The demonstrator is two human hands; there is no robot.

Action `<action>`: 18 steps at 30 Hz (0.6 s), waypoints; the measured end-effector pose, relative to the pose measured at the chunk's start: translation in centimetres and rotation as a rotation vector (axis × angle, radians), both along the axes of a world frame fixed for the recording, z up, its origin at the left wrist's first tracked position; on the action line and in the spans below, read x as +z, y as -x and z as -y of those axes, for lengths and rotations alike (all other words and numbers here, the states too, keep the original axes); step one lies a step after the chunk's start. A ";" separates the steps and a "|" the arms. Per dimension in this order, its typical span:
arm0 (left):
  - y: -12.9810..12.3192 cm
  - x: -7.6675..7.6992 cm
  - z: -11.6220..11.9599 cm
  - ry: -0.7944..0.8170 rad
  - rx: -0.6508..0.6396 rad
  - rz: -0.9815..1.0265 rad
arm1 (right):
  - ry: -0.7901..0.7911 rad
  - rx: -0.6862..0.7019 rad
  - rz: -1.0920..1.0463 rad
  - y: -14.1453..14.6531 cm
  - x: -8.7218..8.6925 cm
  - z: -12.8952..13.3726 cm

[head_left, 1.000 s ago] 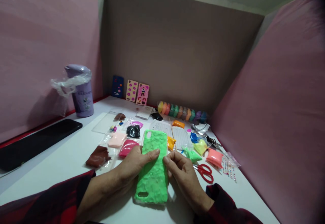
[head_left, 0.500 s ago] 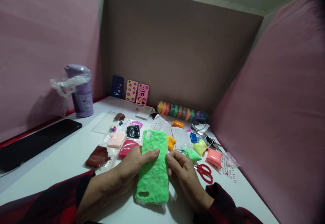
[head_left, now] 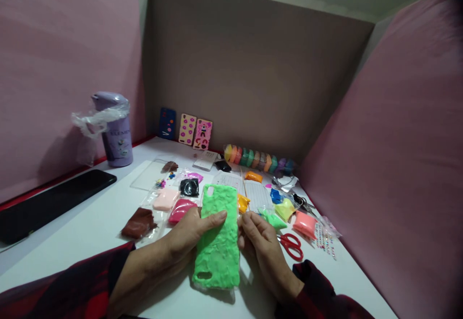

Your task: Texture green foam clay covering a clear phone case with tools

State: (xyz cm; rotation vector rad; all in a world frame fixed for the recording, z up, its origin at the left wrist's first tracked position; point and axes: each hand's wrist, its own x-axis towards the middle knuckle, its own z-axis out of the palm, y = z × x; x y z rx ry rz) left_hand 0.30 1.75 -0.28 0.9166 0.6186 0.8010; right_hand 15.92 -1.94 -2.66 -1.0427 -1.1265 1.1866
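A phone case (head_left: 219,242) coated in lumpy bright green clay is tilted up above the white table, with a camera hole at its top left and another opening near its bottom. My left hand (head_left: 188,232) grips it from the left, thumb lying across the front and the fingers hidden behind. At the case's right edge, my right hand (head_left: 260,244) has thumb and forefinger pinched together; whatever is between them is too small to make out. Red-handled scissors (head_left: 291,246) lie just right of this hand, and a bag of green clay (head_left: 274,220) is beyond it.
Clay packets surround the case: brown (head_left: 139,222), pink (head_left: 182,210), black (head_left: 189,187) and coral (head_left: 304,224). An open notebook (head_left: 257,196) lies behind. Farther back are decorated phone cases (head_left: 187,129) and a row of clay tubs (head_left: 253,157). A purple tumbler (head_left: 118,138) and black phone (head_left: 61,203) stand left.
My right hand has shifted slightly right, off the case's edge. The lifted notebook page behind has dropped flatter, showing a black object. My left hand keeps its grip.
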 end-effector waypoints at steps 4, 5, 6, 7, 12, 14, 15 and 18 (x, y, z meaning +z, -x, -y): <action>0.0 -0.2 0.0 -0.015 0.000 -0.035 | -0.050 -0.009 0.059 0.0 0.0 0.0; 0.0 -0.3 -0.1 -0.013 -0.006 -0.044 | -0.056 -0.008 0.074 0.0 0.0 0.0; 0.0 -0.3 -0.1 -0.009 -0.012 -0.053 | -0.060 -0.005 0.090 0.0 0.0 0.0; 0.0 -0.3 -0.2 -0.004 -0.017 -0.060 | -0.065 -0.005 0.109 0.0 0.0 0.0; 0.0 -0.3 -0.2 0.000 -0.024 -0.074 | -0.089 -0.032 0.192 0.0 -0.3 0.1; 0.1 -0.2 -0.2 -0.003 -0.017 -0.074 | -0.099 -0.043 0.210 0.0 -0.4 0.1; 0.0 -0.2 -0.2 -0.007 -0.015 -0.072 | -0.105 -0.045 0.217 0.1 -0.4 0.1; 0.0 -0.2 -0.2 0.002 -0.017 -0.044 | -0.103 -0.036 0.204 0.1 -0.5 0.1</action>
